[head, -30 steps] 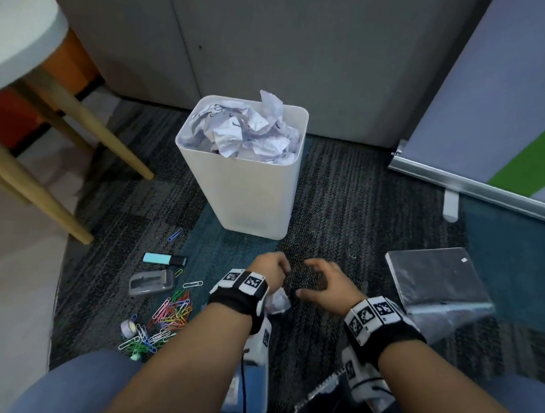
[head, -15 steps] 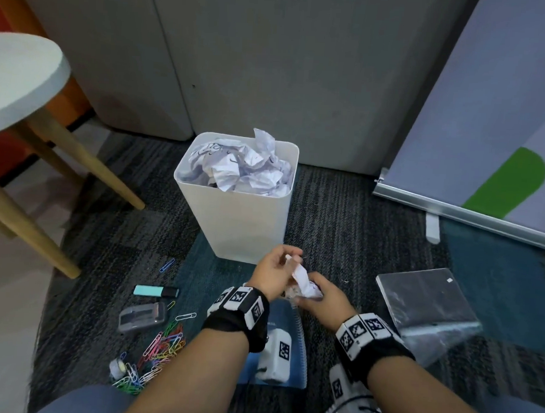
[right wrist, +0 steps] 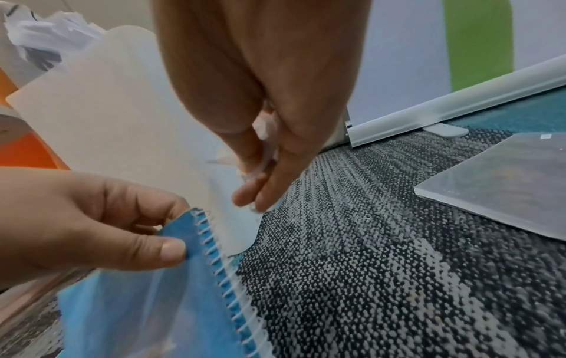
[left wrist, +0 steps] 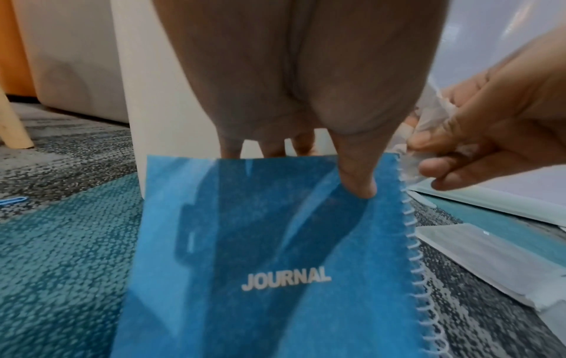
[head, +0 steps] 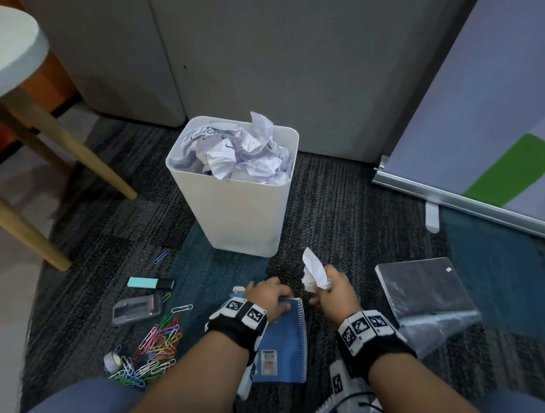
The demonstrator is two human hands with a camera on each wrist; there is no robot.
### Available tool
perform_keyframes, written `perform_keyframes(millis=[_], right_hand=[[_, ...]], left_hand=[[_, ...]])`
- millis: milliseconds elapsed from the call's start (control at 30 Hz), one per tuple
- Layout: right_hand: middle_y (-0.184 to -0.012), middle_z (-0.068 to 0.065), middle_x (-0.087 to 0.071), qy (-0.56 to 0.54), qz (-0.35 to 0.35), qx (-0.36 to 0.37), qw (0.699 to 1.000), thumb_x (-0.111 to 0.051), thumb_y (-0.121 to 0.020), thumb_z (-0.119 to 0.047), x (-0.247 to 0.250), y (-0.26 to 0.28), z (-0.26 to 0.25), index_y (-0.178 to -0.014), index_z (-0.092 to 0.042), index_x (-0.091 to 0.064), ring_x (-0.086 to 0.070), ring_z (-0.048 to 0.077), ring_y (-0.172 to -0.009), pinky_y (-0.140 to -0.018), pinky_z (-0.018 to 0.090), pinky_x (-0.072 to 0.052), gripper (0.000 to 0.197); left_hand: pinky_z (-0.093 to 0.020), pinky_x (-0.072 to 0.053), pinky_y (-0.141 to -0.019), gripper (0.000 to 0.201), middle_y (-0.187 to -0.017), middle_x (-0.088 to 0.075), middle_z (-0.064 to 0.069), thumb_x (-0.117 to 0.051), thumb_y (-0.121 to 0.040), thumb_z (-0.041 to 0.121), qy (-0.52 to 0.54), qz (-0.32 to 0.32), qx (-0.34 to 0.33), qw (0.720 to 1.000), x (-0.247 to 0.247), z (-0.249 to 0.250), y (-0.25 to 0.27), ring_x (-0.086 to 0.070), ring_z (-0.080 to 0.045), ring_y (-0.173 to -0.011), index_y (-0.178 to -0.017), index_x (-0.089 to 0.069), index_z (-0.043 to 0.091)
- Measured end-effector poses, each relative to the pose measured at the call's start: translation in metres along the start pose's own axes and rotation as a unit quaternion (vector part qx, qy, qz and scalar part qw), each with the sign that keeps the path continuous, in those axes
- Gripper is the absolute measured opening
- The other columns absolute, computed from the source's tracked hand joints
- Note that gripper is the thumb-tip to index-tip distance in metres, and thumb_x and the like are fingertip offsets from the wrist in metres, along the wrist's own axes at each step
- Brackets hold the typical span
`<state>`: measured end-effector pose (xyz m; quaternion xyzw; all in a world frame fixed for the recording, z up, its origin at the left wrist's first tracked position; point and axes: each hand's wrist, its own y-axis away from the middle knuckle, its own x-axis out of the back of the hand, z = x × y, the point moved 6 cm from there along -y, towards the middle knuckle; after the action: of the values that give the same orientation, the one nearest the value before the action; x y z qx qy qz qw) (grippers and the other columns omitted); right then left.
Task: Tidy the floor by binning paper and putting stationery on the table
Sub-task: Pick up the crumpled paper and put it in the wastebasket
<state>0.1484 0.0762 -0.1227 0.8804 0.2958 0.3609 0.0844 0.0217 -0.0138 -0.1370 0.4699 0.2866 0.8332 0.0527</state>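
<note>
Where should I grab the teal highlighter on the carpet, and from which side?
Take the highlighter across its teal barrel, from above. It lies flat and crosswise, its dark cap toward the journal, so finger and thumb fit on its two long sides. The stapler sits close on the near side, so probably keep the pinch narrow.
</note>
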Motion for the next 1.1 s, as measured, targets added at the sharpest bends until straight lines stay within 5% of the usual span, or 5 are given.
perform_keyframes(millis=[367, 600, 833, 1000, 1100], right_hand=[[-0.077, 0.003, -0.069, -0.035, 0.108, 0.077, 0.991, -0.062, -0.087, -0.034, 0.059, 0.005, -0.072, -0.107, -0.025, -0.051, -0.068, 0.024, -0.065, -0.066, 0.034, -0.056, 0.025], [-0.106, 0.002, -0.055, -0.072, 0.201, 0.176, 0.961, -0.066, -0.084, -0.028, 0.097, 0.003, -0.148, -0.116, -0.014, -0.059, -0.055, 0.013, -0.089, -0.074, 0.019, -0.037, 0.035], [-0.112, -0.005, -0.050, -0.070, 0.210, 0.265, 0.938, -0.060, -0.087, -0.025, 0.117, 0.000, -0.236, -0.126, -0.024, -0.051, -0.055, 0.008, -0.089, -0.083, 0.029, -0.047, 0.040], [-0.122, 0.002, -0.057, 0.031, 0.142, 0.298, 0.943, -0.058, -0.089, -0.025, 0.097, -0.013, -0.271, -0.133, -0.039, -0.035, -0.059, 0.020, -0.103, -0.088, 0.034, -0.047, 0.051], [-0.119, 0.007, -0.060, 0.120, 0.119, 0.289, 0.942, -0.058, -0.090, -0.023, 0.078, -0.025, -0.270, -0.128, -0.028, -0.049, -0.058, 0.025, -0.105, -0.088, 0.030, -0.043, 0.039]], left_hand=[[-0.043, -0.022, -0.114, 0.034, -0.135, -0.049, 0.003, -0.047, -0.093, 0.029, 0.060, 0.134, 0.004, 0.989, 0.036, 0.009, 0.005, -0.044, -0.020, -0.126, -0.127, -0.052, 0.029], [-0.037, -0.048, -0.091, 0.021, -0.112, -0.059, 0.004, -0.053, -0.090, 0.021, 0.269, 0.354, -0.073, 0.893, 0.135, 0.050, 0.036, -0.057, -0.015, -0.102, -0.110, -0.060, 0.023], [-0.043, -0.037, -0.104, 0.030, -0.121, -0.050, -0.003, -0.062, -0.079, 0.021, 0.088, 0.589, -0.040, 0.802, 0.217, 0.054, 0.095, -0.042, -0.021, -0.117, -0.109, -0.062, 0.025], [-0.052, 0.002, -0.116, 0.053, -0.160, 0.008, 0.000, -0.044, -0.094, 0.041, 0.053, 0.480, 0.075, 0.872, 0.225, 0.003, 0.078, 0.010, -0.027, -0.146, -0.144, -0.027, 0.044], [-0.052, 0.003, -0.116, 0.049, -0.160, 0.010, 0.007, -0.037, -0.097, 0.043, 0.036, 0.448, 0.066, 0.891, 0.223, -0.009, 0.069, 0.012, -0.022, -0.147, -0.144, -0.025, 0.044]])
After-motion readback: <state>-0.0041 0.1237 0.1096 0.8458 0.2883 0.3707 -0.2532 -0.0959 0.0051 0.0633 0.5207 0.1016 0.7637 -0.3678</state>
